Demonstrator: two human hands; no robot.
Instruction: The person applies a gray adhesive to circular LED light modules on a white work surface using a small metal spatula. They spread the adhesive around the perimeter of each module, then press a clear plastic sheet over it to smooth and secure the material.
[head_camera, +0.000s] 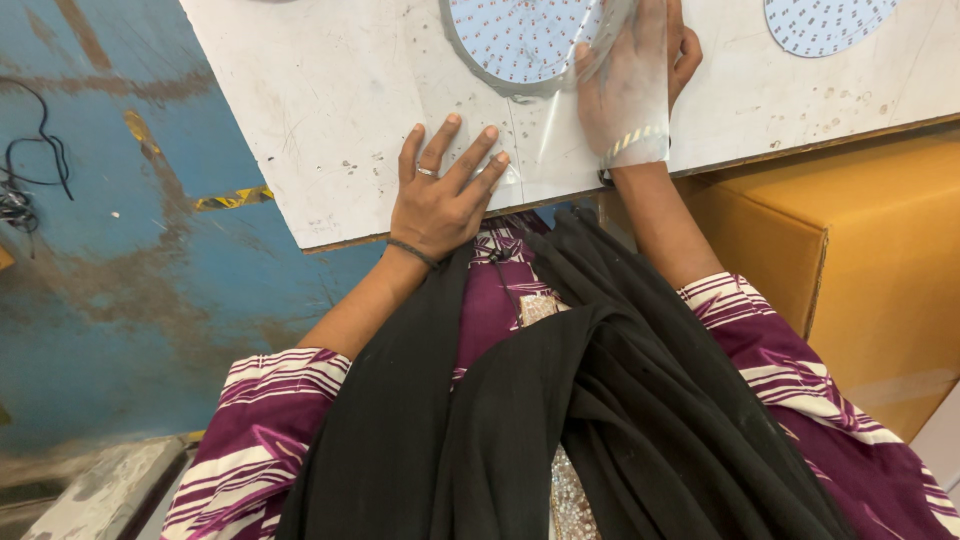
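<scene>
The left hand (440, 195) lies flat on the white board (330, 110), fingers spread, pinning the near edge of a clear plastic bag (600, 90); it grips nothing. The right hand (630, 85) is inside the bag, fingers loosely curled at the edge of the round LED disc (520, 40) just beyond the fingertips. To do this well, I judge the left hand should keep the film taut while the right guides the disc squarely without creasing the bag. A second disc (825, 22) lies well right of the right hand; a cardboard box (850, 260) sits below it, and the black scarf (560, 400) hangs near the wrists.
</scene>
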